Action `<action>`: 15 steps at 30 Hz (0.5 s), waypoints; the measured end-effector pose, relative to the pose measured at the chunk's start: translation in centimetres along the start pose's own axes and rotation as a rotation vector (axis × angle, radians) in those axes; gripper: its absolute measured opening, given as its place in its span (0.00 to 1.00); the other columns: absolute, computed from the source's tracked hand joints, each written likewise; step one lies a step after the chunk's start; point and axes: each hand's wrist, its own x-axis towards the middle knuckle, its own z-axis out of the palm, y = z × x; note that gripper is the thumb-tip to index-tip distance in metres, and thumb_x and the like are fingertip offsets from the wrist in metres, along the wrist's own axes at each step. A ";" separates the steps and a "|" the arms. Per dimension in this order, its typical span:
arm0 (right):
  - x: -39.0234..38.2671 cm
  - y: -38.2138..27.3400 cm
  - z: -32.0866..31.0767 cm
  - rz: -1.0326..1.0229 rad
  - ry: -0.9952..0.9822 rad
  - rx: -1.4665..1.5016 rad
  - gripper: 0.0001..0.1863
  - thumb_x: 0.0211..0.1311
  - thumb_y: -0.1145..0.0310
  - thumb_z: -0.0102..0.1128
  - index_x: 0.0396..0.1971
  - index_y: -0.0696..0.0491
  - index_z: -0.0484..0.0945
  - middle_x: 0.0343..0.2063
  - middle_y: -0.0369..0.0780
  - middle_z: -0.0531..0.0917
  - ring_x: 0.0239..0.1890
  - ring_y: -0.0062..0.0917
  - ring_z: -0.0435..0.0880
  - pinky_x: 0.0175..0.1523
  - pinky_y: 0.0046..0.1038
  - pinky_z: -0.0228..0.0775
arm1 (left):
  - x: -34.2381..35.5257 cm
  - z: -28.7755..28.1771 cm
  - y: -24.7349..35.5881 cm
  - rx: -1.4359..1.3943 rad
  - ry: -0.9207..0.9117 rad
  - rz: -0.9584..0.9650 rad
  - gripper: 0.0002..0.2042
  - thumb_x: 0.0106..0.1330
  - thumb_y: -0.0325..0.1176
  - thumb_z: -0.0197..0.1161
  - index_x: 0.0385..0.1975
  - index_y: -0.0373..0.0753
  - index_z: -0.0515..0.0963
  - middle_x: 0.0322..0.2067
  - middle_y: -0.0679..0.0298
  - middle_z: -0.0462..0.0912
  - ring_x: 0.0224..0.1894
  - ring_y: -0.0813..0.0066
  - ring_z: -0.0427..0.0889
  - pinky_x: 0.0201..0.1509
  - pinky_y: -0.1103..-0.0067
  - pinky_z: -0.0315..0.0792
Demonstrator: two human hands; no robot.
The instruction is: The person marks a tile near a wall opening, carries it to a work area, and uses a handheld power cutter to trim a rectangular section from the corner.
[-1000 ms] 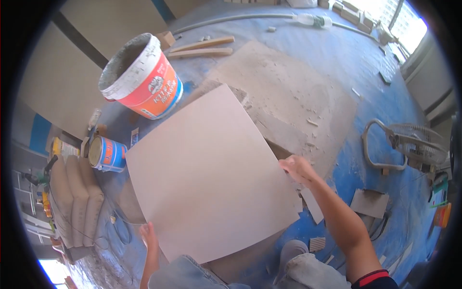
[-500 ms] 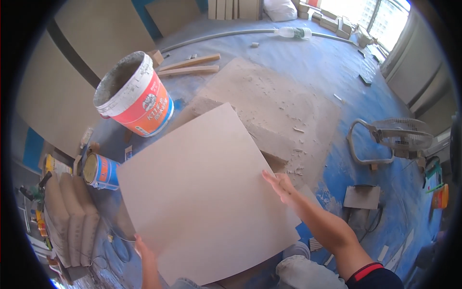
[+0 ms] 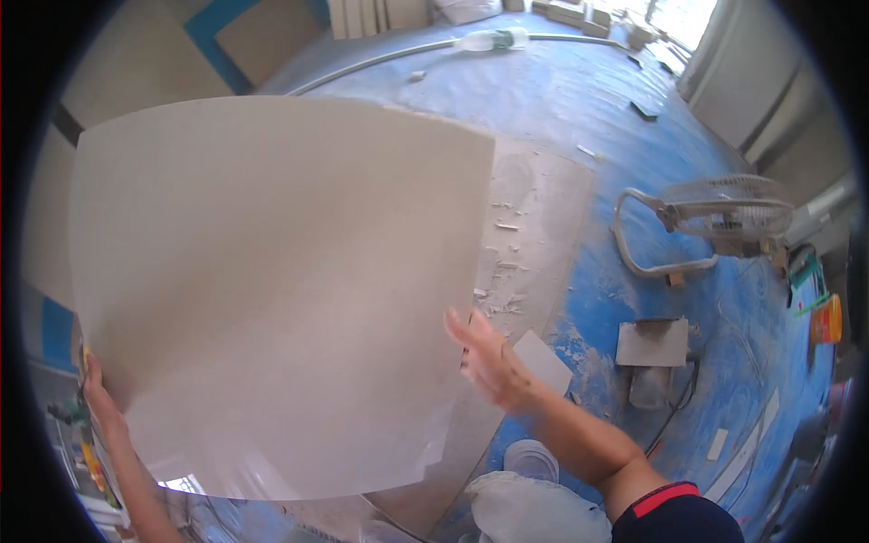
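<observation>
A large square beige tile (image 3: 281, 281) is held up tilted in front of me and hides much of the floor at left. At its left edge, my left hand (image 3: 104, 398) grips it, with the fingers partly behind it. My right hand (image 3: 496, 362) is at the opposite edge, thumb toward the face and other fingers at the rim, somewhat blurred. The tile's lower right corner has a small step in its outline, and its lower part reflects light from a window.
A dusty board (image 3: 543, 199) strewn with chips lies beyond the tile, on blue floor sheeting (image 3: 597, 299). At right stand a fan (image 3: 724, 217) and a small machine with a pale plate (image 3: 652, 344). A plastic bottle (image 3: 493, 40) lies by a long pipe (image 3: 380, 61) at the back.
The tile has been raised and tipped up, moving left and closer to me. Both hands moved left with it. The buckets and stacked bags at left are now covered or out of view.
</observation>
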 end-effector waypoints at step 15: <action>-9.5 19.6 -8.1 1.081 0.046 0.491 0.30 0.68 0.51 0.58 0.64 0.49 0.64 0.59 0.34 0.73 0.59 0.22 0.73 0.60 0.24 0.68 | 2.2 29.3 0.5 0.413 -0.512 0.393 0.28 0.72 0.55 0.53 0.16 0.35 0.69 0.17 0.75 0.63 0.23 0.82 0.58 0.27 0.77 0.53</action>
